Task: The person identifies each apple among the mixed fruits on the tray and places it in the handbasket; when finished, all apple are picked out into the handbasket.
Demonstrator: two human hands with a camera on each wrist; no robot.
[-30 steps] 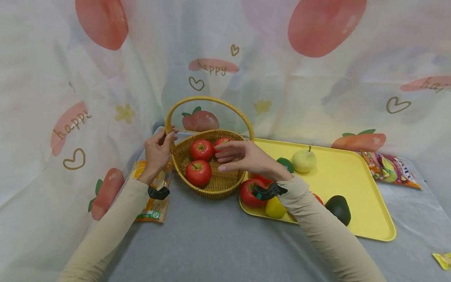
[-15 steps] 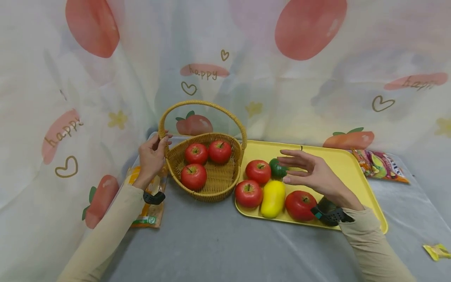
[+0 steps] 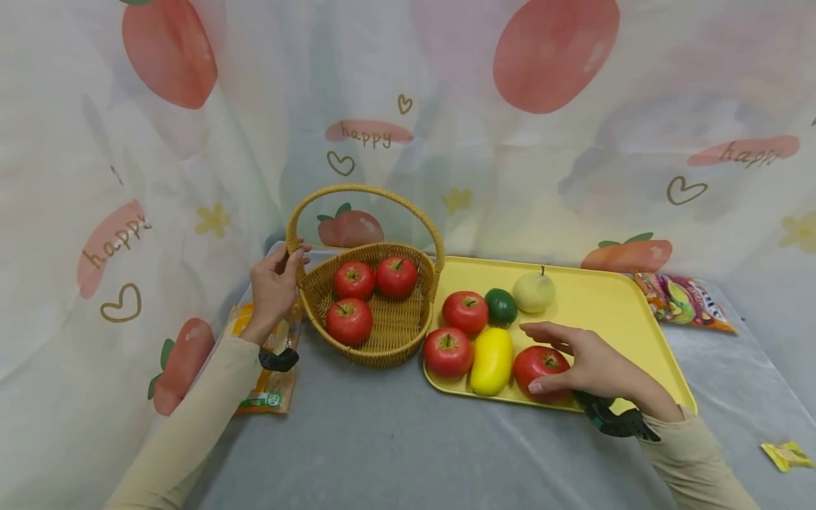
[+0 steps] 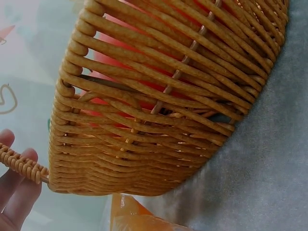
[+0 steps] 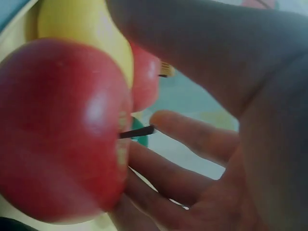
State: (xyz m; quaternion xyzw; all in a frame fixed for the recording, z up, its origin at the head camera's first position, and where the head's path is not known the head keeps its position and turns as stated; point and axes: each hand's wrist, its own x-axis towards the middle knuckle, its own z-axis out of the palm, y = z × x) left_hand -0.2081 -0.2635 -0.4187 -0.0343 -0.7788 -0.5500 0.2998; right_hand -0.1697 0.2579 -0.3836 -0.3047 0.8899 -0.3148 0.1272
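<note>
We find three apples (image 3: 349, 322) in a basket (image 3: 385, 357). Left of the basket are the left hand (image 3: 274, 289) and a snack packet (image 3: 266, 399). Right of it, a tray (image 3: 615, 340) bears more fruit (image 3: 491, 361), the right hand (image 3: 589, 363) at the apple (image 3: 534, 365) farthest from the basket. Behind the basket hangs a curtain (image 3: 459, 142).

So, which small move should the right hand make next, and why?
Perhaps the right hand should close around the round red apple nearest it on the yellow rectangular tray. It is spread open at this apple, seemingly not yet gripping, while the left hand holds the arched handle of the tan wicker basket.
</note>
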